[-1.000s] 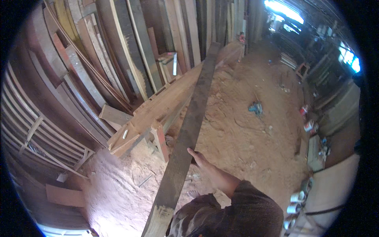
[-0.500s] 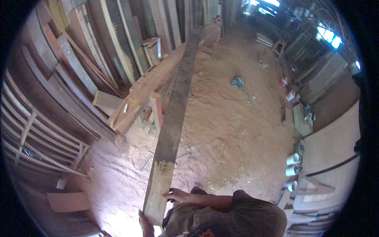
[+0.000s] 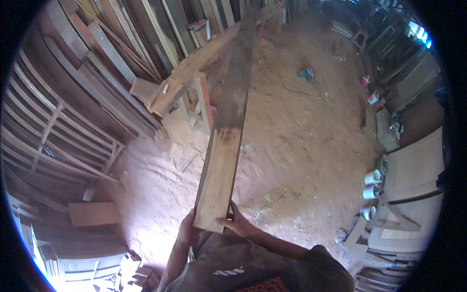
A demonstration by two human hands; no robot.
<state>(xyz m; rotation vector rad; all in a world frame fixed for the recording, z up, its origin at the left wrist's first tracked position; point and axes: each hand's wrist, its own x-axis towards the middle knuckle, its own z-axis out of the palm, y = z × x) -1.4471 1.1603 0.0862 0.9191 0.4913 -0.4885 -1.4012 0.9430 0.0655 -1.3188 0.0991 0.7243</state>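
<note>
A long wooden plank [image 3: 216, 180] stretches from my body toward the far end of the workshop. Its near part is pale bare wood, while the rest is dark and weathered. My left hand [image 3: 186, 227] grips the left edge close to the near end. Opposite it, my right hand [image 3: 235, 220] holds the right edge, with the thumb on the top face and fingers along the side. Beyond, the plank passes beside a wooden workbench [image 3: 185, 78]; whether it rests on the bench's support is unclear.
Boards [image 3: 121, 44] lean along the left wall, above a slatted wooden frame [image 3: 48, 129]. A blue-green power tool [image 3: 306, 74] with a cord lies on the dusty floor. White buckets [image 3: 372, 177] and pale door panels [image 3: 413, 170] line the right side.
The plank's near end now lies farther from the view's lower edge and more to the right. My right hand has shifted down to that end, level with my left.
</note>
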